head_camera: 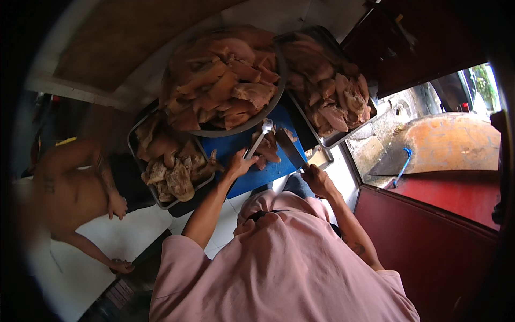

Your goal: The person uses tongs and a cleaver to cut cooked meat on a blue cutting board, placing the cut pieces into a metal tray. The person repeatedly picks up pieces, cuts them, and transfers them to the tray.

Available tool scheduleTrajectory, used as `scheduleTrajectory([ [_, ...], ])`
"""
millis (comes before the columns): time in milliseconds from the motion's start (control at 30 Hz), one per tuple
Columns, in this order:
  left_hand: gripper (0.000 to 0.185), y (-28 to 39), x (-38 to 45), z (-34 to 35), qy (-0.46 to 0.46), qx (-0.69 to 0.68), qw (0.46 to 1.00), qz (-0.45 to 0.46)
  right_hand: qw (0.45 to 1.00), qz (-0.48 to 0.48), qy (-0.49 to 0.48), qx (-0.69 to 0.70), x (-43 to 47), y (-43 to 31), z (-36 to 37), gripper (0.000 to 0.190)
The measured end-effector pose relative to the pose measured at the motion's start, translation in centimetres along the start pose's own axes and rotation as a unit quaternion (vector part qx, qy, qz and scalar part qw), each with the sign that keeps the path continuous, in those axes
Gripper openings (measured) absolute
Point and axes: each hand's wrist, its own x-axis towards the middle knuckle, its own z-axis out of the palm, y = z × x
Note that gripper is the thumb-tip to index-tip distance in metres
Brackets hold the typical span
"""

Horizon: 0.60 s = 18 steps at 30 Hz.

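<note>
My left hand (239, 163) grips a long metal utensil (257, 141), perhaps tongs, whose bright tip lies over a piece of cooked meat (268, 149). In my right hand (318, 180) is the handle of a cleaver (290, 149). Its broad blade points away from me, just right of that meat. Both tools are above a blue cutting board (249, 181). A small scrap of meat (289, 135) lies on the board beyond the blade. How firmly the utensil touches the meat cannot be made out.
Behind the board, a large round basin (281, 86) is heaped with meat pieces. Metal trays of meat stand at left (205, 183) and right (307, 116). Another person (76, 193) is at the far left. A red panel (422, 237) borders the right side, below an opening outdoors.
</note>
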Motion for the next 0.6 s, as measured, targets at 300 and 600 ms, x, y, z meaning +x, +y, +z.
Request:
scheduleTrajectory([
  [300, 0.066, 1.5, -0.2, -2.1, -0.008, -0.021, 0.999, 0.047, 0.991, 0.081, 0.032, 0.101, -2.0, -0.8, 2.1, 0.035],
  [600, 0.062, 8.1, -0.7, -2.1, 0.013, 0.03, 0.999, 0.043, 0.995, 0.042, 0.068, 0.061, -2.4, 0.0, -0.9, 0.034],
])
